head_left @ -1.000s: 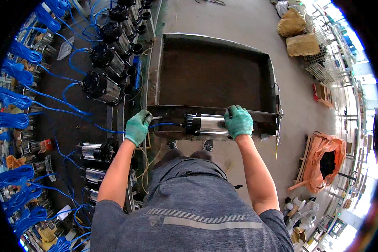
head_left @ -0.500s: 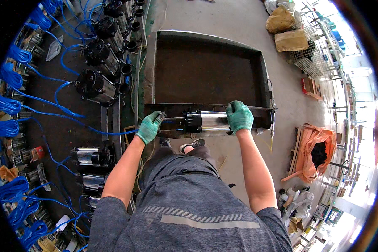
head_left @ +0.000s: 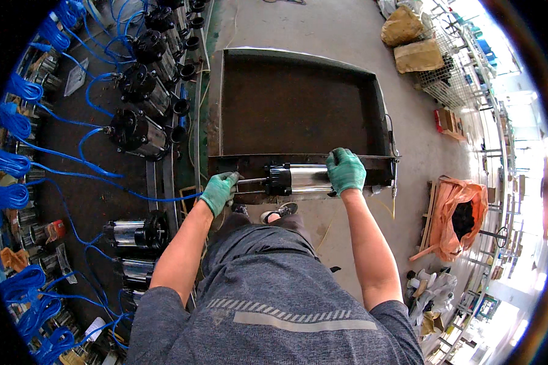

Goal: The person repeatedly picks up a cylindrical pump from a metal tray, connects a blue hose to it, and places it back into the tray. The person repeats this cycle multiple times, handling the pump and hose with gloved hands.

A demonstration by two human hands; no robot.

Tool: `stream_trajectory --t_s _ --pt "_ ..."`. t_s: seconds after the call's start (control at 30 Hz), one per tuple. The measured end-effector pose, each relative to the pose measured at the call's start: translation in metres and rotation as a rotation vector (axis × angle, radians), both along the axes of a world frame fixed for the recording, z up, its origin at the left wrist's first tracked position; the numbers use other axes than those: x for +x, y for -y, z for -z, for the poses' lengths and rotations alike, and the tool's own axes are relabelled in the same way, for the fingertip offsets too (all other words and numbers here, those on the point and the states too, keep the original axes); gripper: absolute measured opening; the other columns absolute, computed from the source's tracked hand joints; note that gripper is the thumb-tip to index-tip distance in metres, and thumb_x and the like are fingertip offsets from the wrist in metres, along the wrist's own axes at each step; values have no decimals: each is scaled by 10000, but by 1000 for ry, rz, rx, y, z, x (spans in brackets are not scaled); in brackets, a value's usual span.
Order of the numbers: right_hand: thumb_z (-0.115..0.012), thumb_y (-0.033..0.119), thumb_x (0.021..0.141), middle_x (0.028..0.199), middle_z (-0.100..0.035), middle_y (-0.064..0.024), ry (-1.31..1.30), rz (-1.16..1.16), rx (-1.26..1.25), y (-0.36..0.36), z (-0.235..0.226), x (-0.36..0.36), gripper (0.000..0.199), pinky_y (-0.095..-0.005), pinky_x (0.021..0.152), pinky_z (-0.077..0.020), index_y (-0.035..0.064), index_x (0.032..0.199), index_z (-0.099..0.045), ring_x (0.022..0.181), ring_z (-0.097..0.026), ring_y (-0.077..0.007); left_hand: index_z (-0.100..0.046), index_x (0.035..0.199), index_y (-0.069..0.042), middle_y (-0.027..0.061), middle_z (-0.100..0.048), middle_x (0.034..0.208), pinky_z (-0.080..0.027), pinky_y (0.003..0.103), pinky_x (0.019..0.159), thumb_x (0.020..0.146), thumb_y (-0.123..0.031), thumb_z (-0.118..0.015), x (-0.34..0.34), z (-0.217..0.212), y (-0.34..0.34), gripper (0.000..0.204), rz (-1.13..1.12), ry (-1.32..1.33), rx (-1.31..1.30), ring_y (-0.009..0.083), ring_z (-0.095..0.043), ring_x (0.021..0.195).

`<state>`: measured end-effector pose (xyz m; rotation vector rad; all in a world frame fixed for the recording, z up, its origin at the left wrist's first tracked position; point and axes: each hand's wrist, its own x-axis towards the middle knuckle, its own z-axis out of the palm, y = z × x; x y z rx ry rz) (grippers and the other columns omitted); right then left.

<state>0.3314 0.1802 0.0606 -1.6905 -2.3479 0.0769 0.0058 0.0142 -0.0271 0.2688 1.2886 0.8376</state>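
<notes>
A shiny steel pump motor (head_left: 309, 177) with a black end section (head_left: 278, 179) lies sideways across the near side of a dark metal tray. My right hand (head_left: 347, 171), in a green glove, is wrapped over its right end. From the black end a thin metal shaft (head_left: 250, 180) sticks out to the left, with a second thin rod below it. My left hand (head_left: 219, 193), also gloved in green, is closed around the shaft's tip; the palm and what lies inside it are hidden. A blue cable (head_left: 158, 199) runs from the left up to this hand.
The tray's raised rim (head_left: 222, 103) stands beyond the motor. To the left, several black-and-steel pumps (head_left: 141, 135) stand in a row, with coiled blue cables (head_left: 6, 198). An orange sack (head_left: 447, 213) sits on the floor at right, near a wire basket (head_left: 447, 82).
My left hand has moved slightly down at the shaft's tip, and the small dark piece that showed by its fingertips is out of sight. The right hand stays on the motor.
</notes>
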Motion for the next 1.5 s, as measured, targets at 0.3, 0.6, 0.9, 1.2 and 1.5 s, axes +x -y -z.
stream_trajectory --t_s 0.3,0.6,0.9,1.2,1.5 --pt "-634 295 929 972 -713 -106 13 2 -14 0 -2 0 184 -477 817 -542 123 934 -699 936 -667 -349 -689 1234 -73 -16 -610 775 -517 274 677 1018 -259 -641 10 -39 5 289 5 -171 410 120 -566 702" --pt "-631 299 933 979 -711 -110 30 -12 -14 0 -1 0 187 -478 820 -543 122 933 -694 934 -667 -353 -604 1345 -35 141 -722 1134 -545 338 857 954 -168 -720 7 -19 8 429 253 -508 544 200 -656 990" --pt "-636 293 927 962 -703 -113 54 -15 13 1 -2 -2 167 -480 795 -545 133 924 -684 917 -668 -348 -620 1336 -75 52 -718 1174 -551 379 842 963 -152 -704 7 -9 8 390 302 -650 497 247 -691 1005" --pt "-640 279 921 946 -705 -114 39 -34 28 3 1 -3 155 -489 791 -543 129 912 -678 899 -668 -356 -623 1329 -59 67 -703 1128 -534 339 829 990 -285 -697 -4 -19 10 414 117 -174 421 162 -631 1004" --pt "-705 310 814 906 -719 -141 98 9 -87 -4 -8 3 164 -486 756 -576 147 828 -715 858 -704 -367 -693 1100 -100 241 -712 871 -529 553 736 882 -392 -733 6 -13 3 366 589 -1309 456 447 -683 827"
